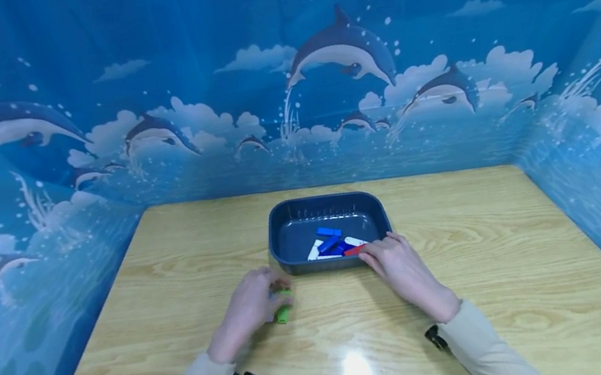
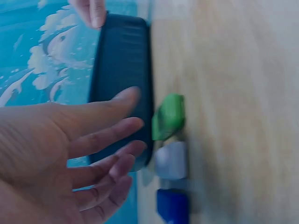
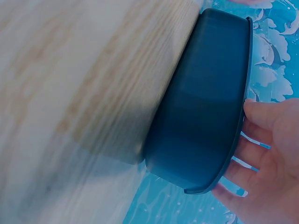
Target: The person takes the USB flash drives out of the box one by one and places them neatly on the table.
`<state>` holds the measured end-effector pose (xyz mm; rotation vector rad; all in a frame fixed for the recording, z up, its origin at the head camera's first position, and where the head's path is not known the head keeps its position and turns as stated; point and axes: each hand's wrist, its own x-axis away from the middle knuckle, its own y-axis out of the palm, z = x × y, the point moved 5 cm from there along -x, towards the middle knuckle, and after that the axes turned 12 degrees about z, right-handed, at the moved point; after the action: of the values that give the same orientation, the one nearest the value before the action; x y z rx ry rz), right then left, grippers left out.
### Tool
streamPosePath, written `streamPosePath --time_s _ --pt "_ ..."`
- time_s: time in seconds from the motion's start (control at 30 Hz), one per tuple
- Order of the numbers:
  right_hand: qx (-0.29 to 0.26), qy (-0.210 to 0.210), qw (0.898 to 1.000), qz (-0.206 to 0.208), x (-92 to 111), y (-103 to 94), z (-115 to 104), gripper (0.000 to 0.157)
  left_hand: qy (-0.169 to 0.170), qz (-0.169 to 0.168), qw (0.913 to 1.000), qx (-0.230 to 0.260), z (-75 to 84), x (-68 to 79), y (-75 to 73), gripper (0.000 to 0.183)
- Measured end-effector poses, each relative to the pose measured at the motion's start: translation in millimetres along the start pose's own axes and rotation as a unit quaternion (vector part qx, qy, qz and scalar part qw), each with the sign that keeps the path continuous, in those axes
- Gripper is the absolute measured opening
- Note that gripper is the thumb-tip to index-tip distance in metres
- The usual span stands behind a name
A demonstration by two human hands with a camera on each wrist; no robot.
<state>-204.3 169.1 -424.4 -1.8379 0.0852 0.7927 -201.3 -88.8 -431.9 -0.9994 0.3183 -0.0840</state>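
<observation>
Slack left grip [image 1: 250, 300] is poised near light-looking green block [image 2: 171, 115], best side-pinched; right grip's [image 1: 401, 265] closure on bin [image 3: 201, 102] cannot be told.

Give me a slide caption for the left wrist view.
Left hand beside a green piece, white piece and blue piece near the bin.

Right grip [image 3: 276, 161] touching bin [image 3: 198, 102], wooden table [image 3: 84, 93]
</observation>
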Motion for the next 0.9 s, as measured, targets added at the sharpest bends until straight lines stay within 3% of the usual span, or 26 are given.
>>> streamPosePath --time_s 0.1,0.2,0.4,0.63,0.9 --pt "-0.001 0.005 1.0 -0.003 0 0.5 1 0.012 -0.007 0.042 0.9988 0.022 0.6 -4.9 -11.0 0.009" --pt "-0.001 0.01 1.0 -0.007 1 1.0 1 0.013 -0.004 0.075 0.9967 0.03 4.3 -11.3 -23.0 0.011" --pt "-0.003 0.002 1.0 -0.002 0 0.8 1 0.012 0.016 0.098 0.9944 0.035 18.1 -29.2 -37.1 0.019" --pt "-0.008 0.001 1.0 0.003 0 -0.2 2 0.011 0.042 0.045 0.9981 0.009 41.7 -60.0 -30.5 0.016" --pt "-0.02 0.013 1.0 0.001 0 1.3 2 0.011 0.038 -0.033 0.9987 -0.005 44.7 -87.9 3.2 0.011"
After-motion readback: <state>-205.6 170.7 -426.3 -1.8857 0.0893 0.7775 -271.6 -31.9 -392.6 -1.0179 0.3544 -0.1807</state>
